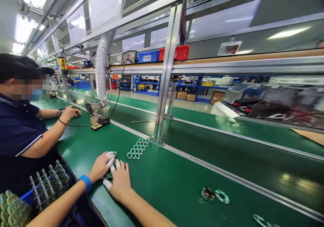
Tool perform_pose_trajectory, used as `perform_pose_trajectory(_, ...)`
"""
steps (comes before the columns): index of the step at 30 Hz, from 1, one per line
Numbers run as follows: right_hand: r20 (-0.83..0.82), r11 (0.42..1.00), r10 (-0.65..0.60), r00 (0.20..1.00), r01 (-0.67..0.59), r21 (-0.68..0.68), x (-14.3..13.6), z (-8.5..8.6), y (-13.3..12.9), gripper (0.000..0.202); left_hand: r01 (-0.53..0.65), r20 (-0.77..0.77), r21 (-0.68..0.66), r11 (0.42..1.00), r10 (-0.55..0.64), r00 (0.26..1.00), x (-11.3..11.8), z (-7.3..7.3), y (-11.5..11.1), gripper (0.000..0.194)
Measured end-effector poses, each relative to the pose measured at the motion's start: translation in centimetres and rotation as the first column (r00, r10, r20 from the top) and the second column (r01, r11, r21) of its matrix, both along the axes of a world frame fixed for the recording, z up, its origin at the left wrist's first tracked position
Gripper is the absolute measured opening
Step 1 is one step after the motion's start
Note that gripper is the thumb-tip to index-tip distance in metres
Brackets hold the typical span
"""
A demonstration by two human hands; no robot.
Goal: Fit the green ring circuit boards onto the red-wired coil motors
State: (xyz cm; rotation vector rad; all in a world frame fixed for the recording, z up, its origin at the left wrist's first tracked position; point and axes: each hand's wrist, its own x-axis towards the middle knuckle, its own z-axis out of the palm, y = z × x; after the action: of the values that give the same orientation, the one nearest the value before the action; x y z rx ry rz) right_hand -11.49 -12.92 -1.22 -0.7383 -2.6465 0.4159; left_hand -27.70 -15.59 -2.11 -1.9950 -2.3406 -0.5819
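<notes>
Both my hands rest on a green panel of ring-shaped circuit boards (109, 176) lying flat on the green bench mat. My left hand (101, 165), with a blue wristband and white finger cots, grips the panel's left side. My right hand (119, 182) presses on it from the right, fingers spread, also with white cots. The panel is mostly hidden under my fingers. A second panel of ring boards (138, 148) lies just beyond, near an aluminium post.
A co-worker in a dark polo sits at my left, a hand (68, 113) near a soldering stand (99, 120) under a silver exhaust hose (102, 68). A rack of green boards (48, 183) stands at my lower left. Loose ring parts (214, 195) lie to the right. An aluminium post (164, 78) rises ahead.
</notes>
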Motion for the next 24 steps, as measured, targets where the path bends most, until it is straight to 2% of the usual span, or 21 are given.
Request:
perform_pose_trajectory(5, 0.061, 0.996, 0.055, 0.997, -0.050, -0.077, 5.7, -0.4, -1.8, 0.074, -0.006, -0.063, 0.121, 0.993, 0.014, 0.998, 4.8, -3.0, -2.4, 0.038)
perform_pose_trajectory(8, 0.127, 0.997, 0.055, 0.990, -0.046, -0.066, 9.9, -1.4, -1.8, 0.075, 0.070, -0.110, 0.160, 0.985, -0.052, 0.993, 8.8, -4.2, -2.5, 0.038)
perform_pose_trajectory(13, 0.122, 0.991, -0.128, 0.984, 0.131, -0.016, 17.7, -3.7, -1.6, 0.035, 0.306, -0.138, 0.135, 0.942, -0.288, 0.948, 16.3, -4.0, -1.3, 0.039)
perform_pose_trajectory(15, 0.112, 0.978, -0.204, 0.973, 0.207, -0.018, 21.0, -4.0, -2.0, 0.034, 0.415, -0.128, 0.114, 0.903, -0.401, 0.907, 19.2, -3.6, -0.6, 0.039)
perform_pose_trajectory(17, 0.086, 0.960, -0.277, 0.957, 0.280, -0.018, 24.4, -3.6, -2.9, 0.042, 0.507, -0.106, 0.092, 0.857, -0.498, 0.861, 22.2, -3.2, 0.1, 0.040)
perform_pose_trajectory(20, 0.097, 0.905, -0.416, 0.904, 0.422, -0.055, 29.3, -2.5, -5.0, 0.056, 0.638, -0.063, 0.056, 0.768, -0.635, 0.770, 27.3, -2.9, 1.2, 0.041)
perform_pose_trajectory(24, 0.125, 0.741, -0.660, 0.741, 0.669, -0.057, 34.8, -1.4, -7.9, 0.059, 0.762, -0.021, 0.041, 0.646, -0.762, 0.647, 35.1, -2.4, 2.9, 0.042)
